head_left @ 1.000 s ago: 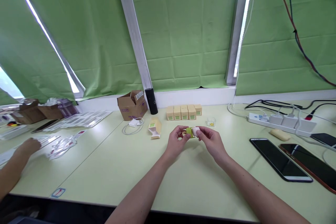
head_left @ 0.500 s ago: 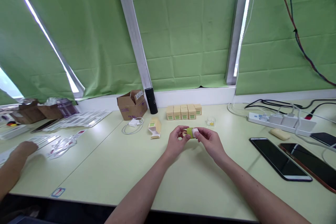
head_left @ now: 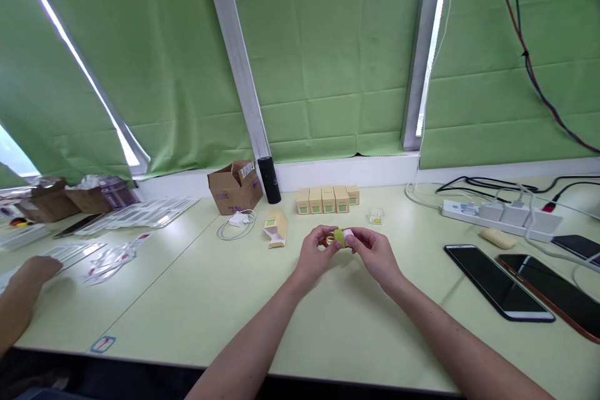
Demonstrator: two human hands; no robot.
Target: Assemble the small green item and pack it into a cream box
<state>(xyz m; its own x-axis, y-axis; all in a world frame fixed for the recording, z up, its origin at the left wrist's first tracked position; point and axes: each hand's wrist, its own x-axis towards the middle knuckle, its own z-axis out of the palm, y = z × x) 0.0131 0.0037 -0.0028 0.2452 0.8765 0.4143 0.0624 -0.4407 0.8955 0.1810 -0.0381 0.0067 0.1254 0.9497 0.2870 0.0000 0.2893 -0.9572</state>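
Note:
My left hand (head_left: 315, 254) and my right hand (head_left: 375, 253) meet over the middle of the pale green table (head_left: 197, 300). Both pinch one small object (head_left: 342, 237) with a yellow-green part on the left and a white round part on the right. Its exact form is too small to make out. Behind my hands stands a row of several small tan boxes (head_left: 327, 199). An opened tan box (head_left: 275, 229) lies to the left of them. A tiny clear cup (head_left: 375, 217) with something yellow in it sits to the right.
A brown cardboard box (head_left: 235, 187), a black cylinder (head_left: 270, 180) and a white charger with cable (head_left: 237, 221) stand at the back left. A power strip (head_left: 501, 215) and dark phones (head_left: 499, 282) lie at the right. Another person's hand (head_left: 32, 270) rests by plastic packets (head_left: 110, 256) at the far left.
My hands have stayed together on the small object, with less of its white part showing. The other person's hand at the far left has drawn back toward the table's edge.

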